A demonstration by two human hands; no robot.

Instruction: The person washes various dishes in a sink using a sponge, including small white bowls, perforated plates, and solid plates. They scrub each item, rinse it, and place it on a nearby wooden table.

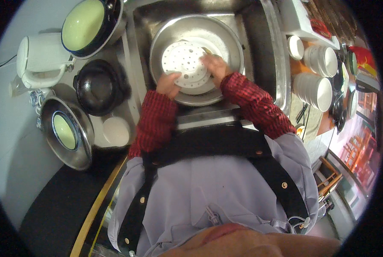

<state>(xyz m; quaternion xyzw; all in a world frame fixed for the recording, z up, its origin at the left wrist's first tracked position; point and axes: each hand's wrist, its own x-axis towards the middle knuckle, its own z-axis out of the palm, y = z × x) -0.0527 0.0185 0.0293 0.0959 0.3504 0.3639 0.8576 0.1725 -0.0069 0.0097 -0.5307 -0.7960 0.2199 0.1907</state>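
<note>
A round white perforated plate [186, 61] is held over a large stainless steel basin [165, 35] that sits in a metal sink [259, 41]. My left hand [169, 84] grips its lower left edge, thumb on top. At its right side is my right hand [216, 66], fingers bent over the surface near the rim; a small yellowish-green thing shows just above them, too hidden to name. Under the perforated plate lies another white round dish [212, 43], mostly covered. Both forearms wear red and black knitted sleeves.
Left of the sink stand a black pot [98, 86], a white electric kettle [44, 61], a white round lid or dish [116, 131], a steel bowl [82, 128] and a green-bottomed bowl [84, 25]. On the right are stacked white bowls [324, 93] and a white foam box [299, 22].
</note>
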